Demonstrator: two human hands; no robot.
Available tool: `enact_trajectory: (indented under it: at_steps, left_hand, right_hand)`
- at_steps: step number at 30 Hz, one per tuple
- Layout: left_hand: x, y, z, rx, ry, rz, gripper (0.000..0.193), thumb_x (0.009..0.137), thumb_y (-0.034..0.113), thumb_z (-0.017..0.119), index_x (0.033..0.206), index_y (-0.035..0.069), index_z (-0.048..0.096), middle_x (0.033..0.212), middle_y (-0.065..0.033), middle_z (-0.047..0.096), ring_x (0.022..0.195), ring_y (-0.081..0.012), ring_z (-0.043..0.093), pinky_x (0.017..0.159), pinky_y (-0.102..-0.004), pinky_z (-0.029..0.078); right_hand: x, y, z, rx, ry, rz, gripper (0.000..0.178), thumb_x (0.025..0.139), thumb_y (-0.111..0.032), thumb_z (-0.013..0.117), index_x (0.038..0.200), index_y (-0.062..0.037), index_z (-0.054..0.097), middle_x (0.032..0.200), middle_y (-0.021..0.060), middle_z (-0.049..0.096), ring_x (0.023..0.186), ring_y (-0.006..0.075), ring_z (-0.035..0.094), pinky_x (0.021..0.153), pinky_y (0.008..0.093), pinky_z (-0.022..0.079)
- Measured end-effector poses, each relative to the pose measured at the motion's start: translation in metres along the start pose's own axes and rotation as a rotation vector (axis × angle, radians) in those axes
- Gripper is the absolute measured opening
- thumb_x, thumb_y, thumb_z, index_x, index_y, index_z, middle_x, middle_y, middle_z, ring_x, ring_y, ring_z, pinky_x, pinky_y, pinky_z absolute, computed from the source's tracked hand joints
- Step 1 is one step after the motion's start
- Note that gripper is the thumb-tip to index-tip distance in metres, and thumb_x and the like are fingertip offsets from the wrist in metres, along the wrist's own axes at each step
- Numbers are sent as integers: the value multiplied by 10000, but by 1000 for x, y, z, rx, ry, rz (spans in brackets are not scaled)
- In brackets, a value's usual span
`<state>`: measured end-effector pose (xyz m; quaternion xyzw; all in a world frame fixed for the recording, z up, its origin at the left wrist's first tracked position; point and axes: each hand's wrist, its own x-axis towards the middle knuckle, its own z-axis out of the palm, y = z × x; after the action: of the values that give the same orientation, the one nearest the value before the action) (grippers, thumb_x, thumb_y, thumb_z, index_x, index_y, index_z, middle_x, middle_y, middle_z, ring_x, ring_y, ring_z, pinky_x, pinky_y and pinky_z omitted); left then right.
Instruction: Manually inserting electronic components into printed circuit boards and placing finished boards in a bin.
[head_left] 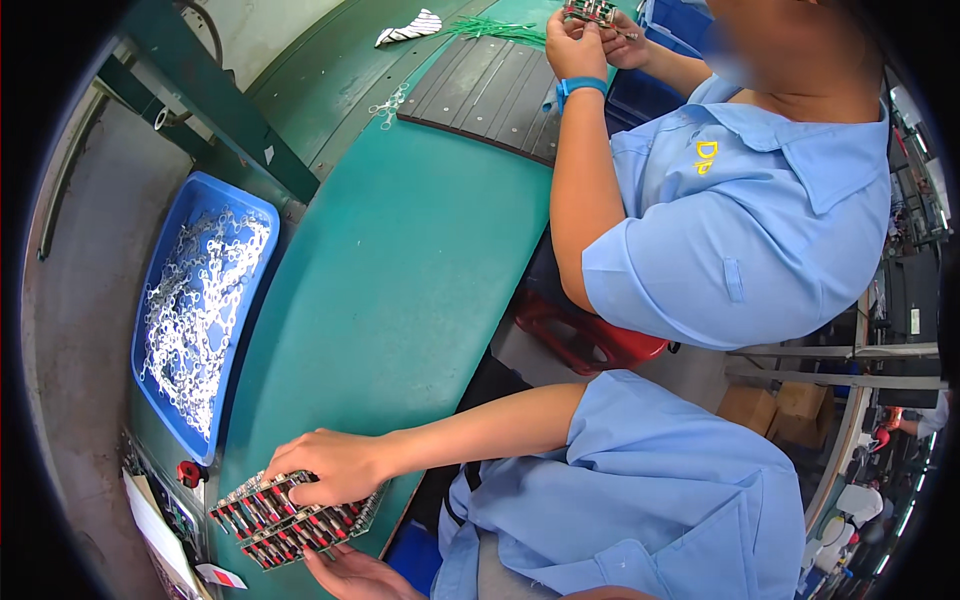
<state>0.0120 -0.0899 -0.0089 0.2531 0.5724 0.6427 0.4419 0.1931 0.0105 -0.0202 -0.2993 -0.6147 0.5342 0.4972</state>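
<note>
Being gripped right now, low on the left: circuit boards point(288, 537) packed with red and dark parts, set close to the near end of the green surface point(390, 270). Across their upper side the right hand point(332, 468) is laid, fingers curled down over them, thumb turned inward; they are held. At their lower edge the left hand point(362, 576) is placed half open, its fingers partly hidden by the boards, so how firmly anything is grasped there cannot be told.

Room next: beyond the right hand a wide, open run of green is offered, right up to the dark ridged panel point(485, 95). On the left that run is bordered by the blue tray point(230, 193), heaped with white ringed parts point(200, 310), its lower corner close to the boards. Tight there, with a small red object point(188, 474) squeezed just beside that corner! On the right, past the surface's edge, a co-worker's arm point(588, 190) is raised, well apart from the boards.
</note>
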Motion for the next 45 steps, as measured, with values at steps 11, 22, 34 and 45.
enact_trajectory:
  at_steps: [11, 22, 34, 45]
  left_hand:
    - [-18, 8, 56, -116, 89, -3, 210, 1065, 218, 558, 1044, 41, 670, 1005, -71, 706, 909, -139, 631, 814, -249, 478]
    - [-5, 3, 28, -80, -1, -50, 287, 1044, 292, 596, 1172, 36, 613, 1141, -81, 672, 1005, -139, 639, 862, -245, 501]
    - [-9, -3, 3, -33, -61, -118, 468, 1026, 350, 596, 1370, 33, 613, 1235, -97, 725, 1015, -159, 712, 863, -283, 576]
    - [-7, -4, -16, -118, 257, -45, 282, 975, 360, 623, 947, 81, 643, 947, -50, 705, 864, -185, 624, 798, -324, 486]
  right_hand:
    - [-21, 5, -1, -47, 130, -47, 463, 914, -157, 627, 1344, 13, 634, 1379, 171, 650, 1184, 375, 627, 1018, 474, 506]
    - [-21, 1, -8, -38, 81, -7, 460, 950, -204, 610, 1369, -13, 613, 1377, 153, 640, 1191, 366, 622, 1033, 466, 493]
    - [5, -23, -22, -299, -160, 130, 412, 970, -230, 578, 1323, -24, 629, 1303, 174, 672, 1112, 369, 665, 915, 493, 546]
    - [14, -19, -43, -55, -80, 157, 359, 979, -234, 548, 1218, -7, 690, 1086, 147, 755, 856, 320, 716, 799, 447, 555]
